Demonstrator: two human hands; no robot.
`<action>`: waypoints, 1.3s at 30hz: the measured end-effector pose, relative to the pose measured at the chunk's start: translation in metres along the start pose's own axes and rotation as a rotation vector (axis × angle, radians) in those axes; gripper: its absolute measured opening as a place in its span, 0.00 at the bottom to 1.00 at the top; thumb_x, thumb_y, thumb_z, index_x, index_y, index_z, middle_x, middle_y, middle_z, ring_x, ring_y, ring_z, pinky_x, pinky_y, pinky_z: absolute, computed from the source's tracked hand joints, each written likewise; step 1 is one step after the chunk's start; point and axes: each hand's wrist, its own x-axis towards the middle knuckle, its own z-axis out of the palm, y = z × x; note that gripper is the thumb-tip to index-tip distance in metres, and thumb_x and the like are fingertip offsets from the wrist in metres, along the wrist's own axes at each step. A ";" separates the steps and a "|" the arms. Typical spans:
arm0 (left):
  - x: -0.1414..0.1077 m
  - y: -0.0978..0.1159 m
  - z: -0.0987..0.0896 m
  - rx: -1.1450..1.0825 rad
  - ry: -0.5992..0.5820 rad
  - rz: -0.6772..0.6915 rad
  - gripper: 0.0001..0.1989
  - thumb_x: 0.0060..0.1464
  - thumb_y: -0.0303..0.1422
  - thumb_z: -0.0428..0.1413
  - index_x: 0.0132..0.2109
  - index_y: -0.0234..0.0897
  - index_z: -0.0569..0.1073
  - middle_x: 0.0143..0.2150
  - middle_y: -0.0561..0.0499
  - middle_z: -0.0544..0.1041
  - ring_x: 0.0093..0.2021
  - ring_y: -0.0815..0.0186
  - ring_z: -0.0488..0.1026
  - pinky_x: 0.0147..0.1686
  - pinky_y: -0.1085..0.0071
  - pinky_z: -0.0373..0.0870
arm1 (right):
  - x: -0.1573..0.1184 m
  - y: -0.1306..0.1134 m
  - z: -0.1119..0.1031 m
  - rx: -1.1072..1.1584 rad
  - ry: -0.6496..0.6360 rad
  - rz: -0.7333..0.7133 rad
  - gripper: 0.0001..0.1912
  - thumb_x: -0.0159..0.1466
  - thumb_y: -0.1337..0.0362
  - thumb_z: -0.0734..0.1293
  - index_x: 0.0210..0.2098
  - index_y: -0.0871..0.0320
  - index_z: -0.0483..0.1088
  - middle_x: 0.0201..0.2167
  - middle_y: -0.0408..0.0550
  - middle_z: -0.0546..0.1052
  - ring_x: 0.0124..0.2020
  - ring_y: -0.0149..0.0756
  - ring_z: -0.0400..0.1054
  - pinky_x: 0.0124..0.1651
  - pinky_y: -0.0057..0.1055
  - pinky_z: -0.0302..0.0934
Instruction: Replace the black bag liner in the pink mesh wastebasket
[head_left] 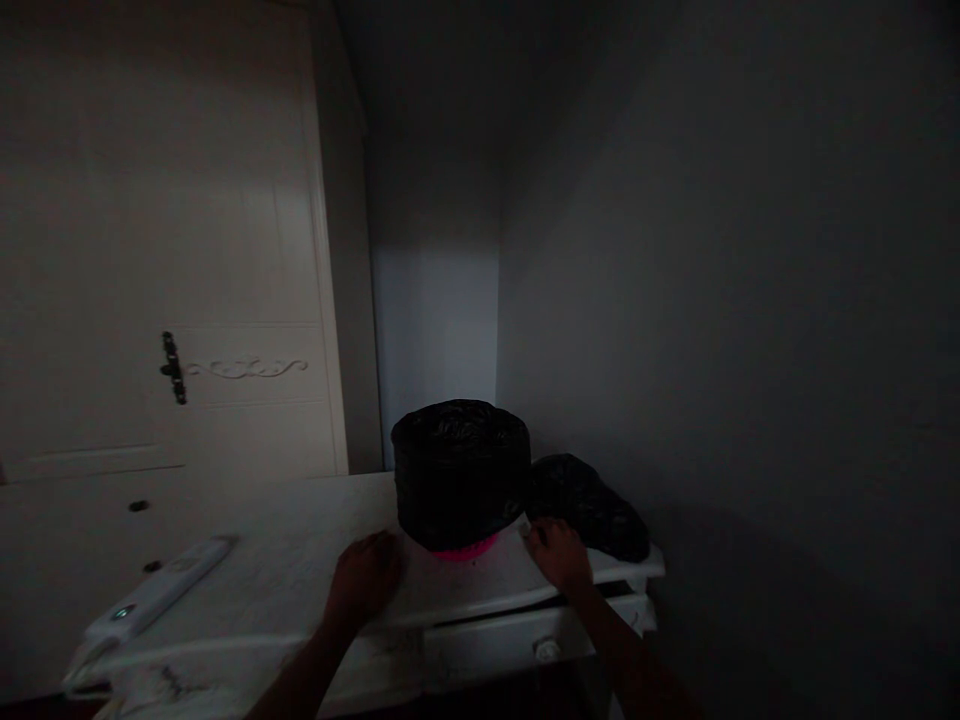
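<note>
A round bin [461, 475] lined with a black plastic bag stands on the white dresser top, and a strip of its pink base shows below the bag. Just left of it, over the dresser, is my left hand [366, 575], dark and blurred, so its fingers are hard to make out. To the right of the pink base, my right hand [556, 550] has its fingers bent near the dresser top, by a crumpled black bag [589, 505]. What its fingertips hold, if anything, is too dark to tell.
A white power strip [157, 592] lies along the left end of the dresser [300, 530]. Below the top, a drawer [517, 645] with a round knob sits slightly open. A white wardrobe [247, 250] stands behind on the left, and a grey wall [735, 300] rises on the right.
</note>
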 end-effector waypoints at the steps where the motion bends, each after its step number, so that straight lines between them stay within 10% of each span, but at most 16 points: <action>1: 0.000 -0.001 0.001 0.001 0.004 -0.001 0.23 0.68 0.35 0.46 0.61 0.34 0.77 0.64 0.39 0.78 0.63 0.52 0.75 0.66 0.56 0.65 | 0.000 0.000 0.000 -0.001 0.003 -0.004 0.20 0.73 0.60 0.59 0.51 0.59 0.80 0.53 0.56 0.82 0.56 0.45 0.74 0.60 0.35 0.61; 39: 0.001 -0.002 0.005 -0.156 0.015 -0.110 0.28 0.67 0.39 0.47 0.68 0.30 0.69 0.68 0.36 0.74 0.67 0.52 0.72 0.66 0.58 0.66 | -0.001 -0.001 -0.003 0.027 -0.005 0.019 0.20 0.73 0.60 0.59 0.53 0.58 0.80 0.52 0.56 0.82 0.56 0.45 0.75 0.61 0.35 0.61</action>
